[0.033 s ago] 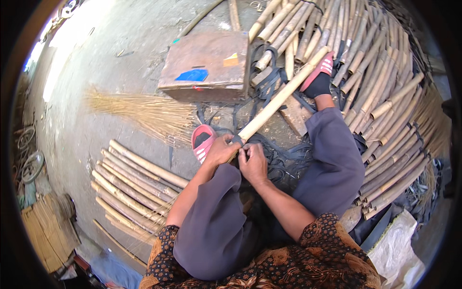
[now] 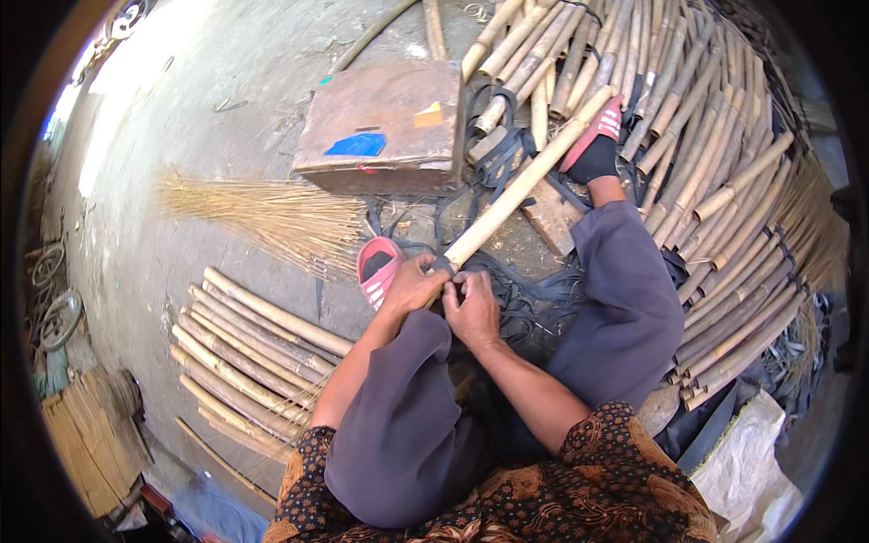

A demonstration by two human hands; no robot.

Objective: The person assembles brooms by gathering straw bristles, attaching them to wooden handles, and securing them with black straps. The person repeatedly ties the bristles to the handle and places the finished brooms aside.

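A long pale bamboo pole (image 2: pixel 529 176) runs from my lap toward the upper right, where its far end rests by my right foot (image 2: pixel 596 149). My left hand (image 2: pixel 409 286) is closed around its near end. My right hand (image 2: pixel 474 309) sits just beside it, its fingers pinching a black strip (image 2: pixel 444 264) wrapped around the pole's tip. The two hands touch each other. Several more black strips (image 2: pixel 534 299) lie tangled on the ground under the pole.
A worn wooden box (image 2: pixel 385 127) stands ahead, with a sheaf of thin straw-coloured sticks (image 2: pixel 272 213) to its left. Cut bamboo pieces (image 2: pixel 249 348) lie in a row at my left, and a big bamboo stack (image 2: pixel 724 190) fans around the right. A pink sandal (image 2: pixel 376 267) is on my left foot.
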